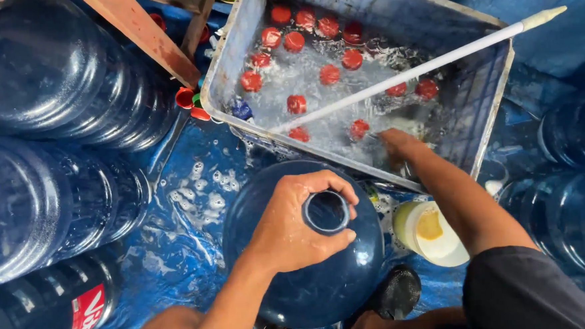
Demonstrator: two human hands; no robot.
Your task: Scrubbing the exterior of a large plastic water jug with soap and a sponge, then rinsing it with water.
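Head view: white rod (421,65) crosses tub (233,47) over, seemingly, submerged right hand (398,144).

Big blue jugs (47,197) crowd left; white pole (407,68) crosses the tub (230,61).

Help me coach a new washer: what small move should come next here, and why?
Probably lift the right hand out of the soapy crate with whatever it grips underwater. The left hand already holds the blue jug upright by its open neck, uncapped; red caps float nearby.
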